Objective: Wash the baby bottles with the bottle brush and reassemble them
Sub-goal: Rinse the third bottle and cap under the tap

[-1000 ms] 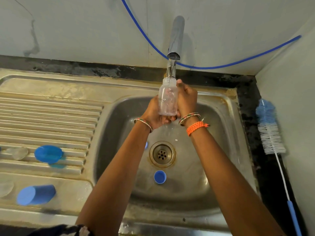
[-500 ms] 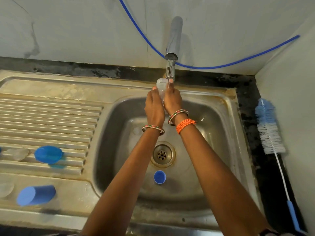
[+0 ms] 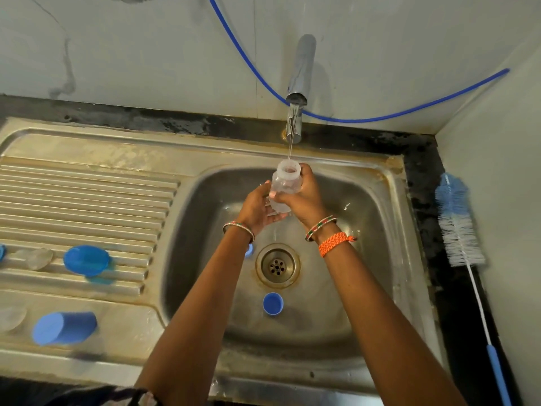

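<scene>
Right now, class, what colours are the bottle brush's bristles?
Blue at the tip, white below: the bottle brush, seen in the head view.

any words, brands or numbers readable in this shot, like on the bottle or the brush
None can be read.
Bottle, held under the tap by both hands: clear plastic, any markings too blurred to tell.
Bottle brush: no label visible.
Blue caps and sink: no text visible.

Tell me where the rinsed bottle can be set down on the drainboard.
Free: the ribbed steel drainboard behind the round blue cap. Crowded: its near edge, with that cap, the blue cylindrical cover on its side and clear nipples.
</scene>
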`<action>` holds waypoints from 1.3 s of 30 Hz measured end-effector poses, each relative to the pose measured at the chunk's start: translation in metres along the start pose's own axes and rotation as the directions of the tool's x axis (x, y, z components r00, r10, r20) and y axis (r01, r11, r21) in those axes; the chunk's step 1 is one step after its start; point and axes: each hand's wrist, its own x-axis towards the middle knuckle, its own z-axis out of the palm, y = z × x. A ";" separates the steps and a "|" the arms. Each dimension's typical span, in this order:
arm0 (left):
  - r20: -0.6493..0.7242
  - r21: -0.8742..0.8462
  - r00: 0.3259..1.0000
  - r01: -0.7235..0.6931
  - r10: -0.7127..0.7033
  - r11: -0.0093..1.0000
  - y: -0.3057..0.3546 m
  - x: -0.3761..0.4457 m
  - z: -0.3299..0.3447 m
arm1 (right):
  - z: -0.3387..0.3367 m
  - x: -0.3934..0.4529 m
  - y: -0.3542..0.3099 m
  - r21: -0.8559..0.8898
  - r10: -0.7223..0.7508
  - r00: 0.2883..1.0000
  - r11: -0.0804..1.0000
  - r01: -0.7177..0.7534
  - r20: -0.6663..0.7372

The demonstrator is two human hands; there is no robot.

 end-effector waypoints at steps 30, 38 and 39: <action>-0.211 -0.099 0.974 0.059 -0.079 0.993 -0.012 0.016 -0.044 | 0.021 0.018 0.045 -0.357 -0.256 0.949 0.917 0.177 -0.186; -0.221 -0.091 0.973 0.045 -0.064 0.995 -0.004 0.016 -0.047 | 0.024 0.020 0.025 -0.277 -0.214 0.969 0.945 0.173 -0.124; -0.219 -0.111 0.972 0.057 -0.080 0.992 -0.004 0.014 -0.047 | 0.023 0.019 0.021 -0.207 -0.150 0.983 0.970 0.126 -0.107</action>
